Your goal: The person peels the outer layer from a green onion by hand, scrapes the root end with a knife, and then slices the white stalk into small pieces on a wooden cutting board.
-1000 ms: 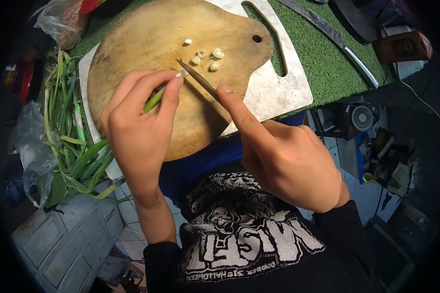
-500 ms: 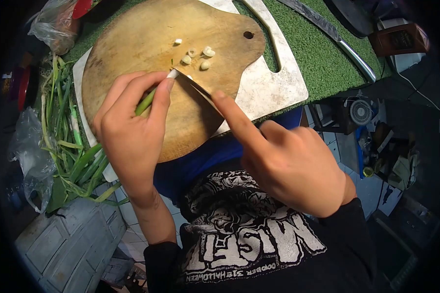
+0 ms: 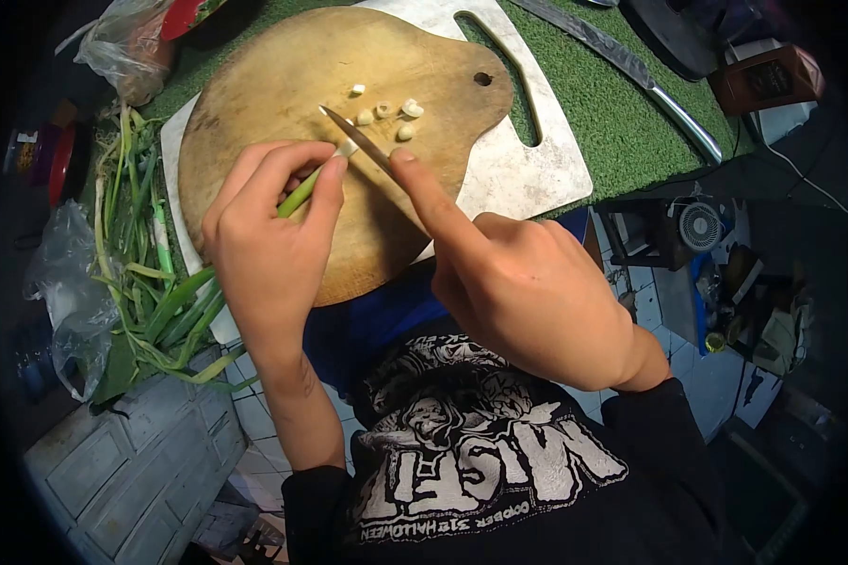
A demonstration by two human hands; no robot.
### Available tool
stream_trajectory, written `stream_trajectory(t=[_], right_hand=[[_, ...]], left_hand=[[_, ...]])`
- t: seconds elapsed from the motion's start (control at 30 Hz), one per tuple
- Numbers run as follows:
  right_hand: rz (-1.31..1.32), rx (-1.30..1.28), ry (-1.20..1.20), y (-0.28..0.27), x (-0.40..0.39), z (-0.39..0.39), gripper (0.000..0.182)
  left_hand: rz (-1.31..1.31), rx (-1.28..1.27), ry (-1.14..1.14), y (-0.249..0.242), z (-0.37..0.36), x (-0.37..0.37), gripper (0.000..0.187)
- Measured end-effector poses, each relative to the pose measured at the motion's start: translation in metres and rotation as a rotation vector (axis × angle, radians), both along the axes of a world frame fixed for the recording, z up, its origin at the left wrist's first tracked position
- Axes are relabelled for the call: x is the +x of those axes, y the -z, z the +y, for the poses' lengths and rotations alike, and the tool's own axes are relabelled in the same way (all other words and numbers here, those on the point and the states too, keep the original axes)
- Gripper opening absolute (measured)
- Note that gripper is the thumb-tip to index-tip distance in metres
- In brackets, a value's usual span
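Observation:
My left hand (image 3: pixel 271 231) is closed round a green onion (image 3: pixel 299 196), whose white end pokes out past the thumb and fingertips. Its green leaves trail out under my wrist. In my right hand (image 3: pixel 528 282) is a knife (image 3: pixel 363 141), the index finger stretched along the back of the blade. The blade lies right beside the white end; whether it touches cannot be made out. Several small white slices (image 3: pixel 383 110) lie just beyond the blade on the round wooden cutting board (image 3: pixel 273 85). My right fingers hide the knife's handle.
A white board (image 3: pixel 537 179) sits under the wooden one, on green turf-like matting (image 3: pixel 622 132). A larger knife (image 3: pixel 650 83) lies at the back right. More green onions (image 3: pixel 146 235) and a clear plastic bag (image 3: pixel 71 292) are at the left. A brown box (image 3: pixel 768 80) stands far right.
The knife tip has shifted slightly up and left, past the onion's white end. My right hand has moved a little left and up. The whole view has shifted slightly.

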State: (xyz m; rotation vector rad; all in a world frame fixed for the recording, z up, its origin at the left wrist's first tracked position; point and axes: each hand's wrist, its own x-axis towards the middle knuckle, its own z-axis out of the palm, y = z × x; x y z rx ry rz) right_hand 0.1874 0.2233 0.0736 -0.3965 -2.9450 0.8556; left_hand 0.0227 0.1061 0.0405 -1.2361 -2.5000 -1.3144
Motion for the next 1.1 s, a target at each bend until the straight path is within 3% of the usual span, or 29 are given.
stream_trajectory(t=[0.57, 0.87, 1.1], right_hand=[[-0.009, 0.097, -0.084, -0.004, -0.014, 0.003, 0.079], [-0.086, 0.011, -0.029, -0.006, 0.018, 0.004, 0.081], [0.001, -0.038, 0.022, -0.004, 0.005, -0.003, 0.080]], left_hand=[[0.052, 0.041, 0.016, 0.003, 0.002, 0.000, 0.011], [0.133, 0.001, 0.049, -0.002, -0.004, 0.002, 0.008], [0.104, 0.029, -0.063, 0.004, -0.002, 0.011, 0.012]])
